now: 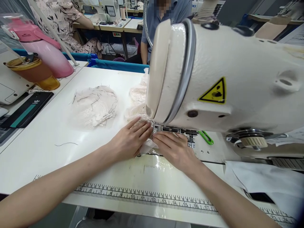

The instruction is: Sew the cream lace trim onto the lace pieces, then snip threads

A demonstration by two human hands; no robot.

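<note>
My left hand lies on pale lace fabric, its fingers stretched out and close together toward the presser foot. Opposite it, my right hand rests with extended fingers on the fabric's near edge, fingertips close to the needle area. Both thumbs are mostly hidden. Above the hands is the head of a white sewing machine, which hides part of the lace. To the left, a second bundle of lace pieces with loose dark threads lies on the white table.
A ruler strip runs along the front edge. Left are a phone, an amber cup and a pink bottle. A green thread snipper lies behind my right hand; white cloth lies right. Two people sit beyond.
</note>
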